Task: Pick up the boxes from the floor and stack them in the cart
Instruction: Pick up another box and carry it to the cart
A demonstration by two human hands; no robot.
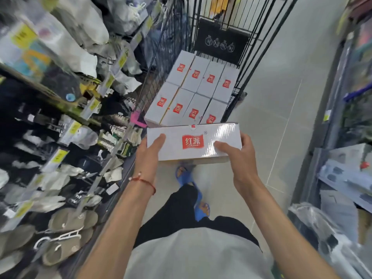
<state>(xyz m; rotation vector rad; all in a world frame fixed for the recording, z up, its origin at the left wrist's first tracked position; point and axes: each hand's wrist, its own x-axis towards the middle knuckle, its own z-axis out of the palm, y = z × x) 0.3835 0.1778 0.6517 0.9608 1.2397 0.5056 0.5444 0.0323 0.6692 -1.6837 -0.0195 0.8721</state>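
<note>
Head view: cart (pixel 159 63) with a layer of boxes (pixel 201 91), then the glossy box (pixel 193 140) held just short of it, left hand (pixel 150 153) and right hand (pixel 239 156) with fingers (pixel 220 147) clamped on its ends, where slick wrap may let it slip.

Red string bracelet (pixel 144 181), grey shirt (pixel 193 256), black trousers (pixel 179 212), blue sandals (pixel 199 215)

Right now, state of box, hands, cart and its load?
Box: closed, held at both ends, short of the cart.
Left hand: grips the box's left end.
Right hand: grips the box's right end.
Cart: upright, loaded.
Stacked boxes: closed, flat, two rows of four on top.
</note>
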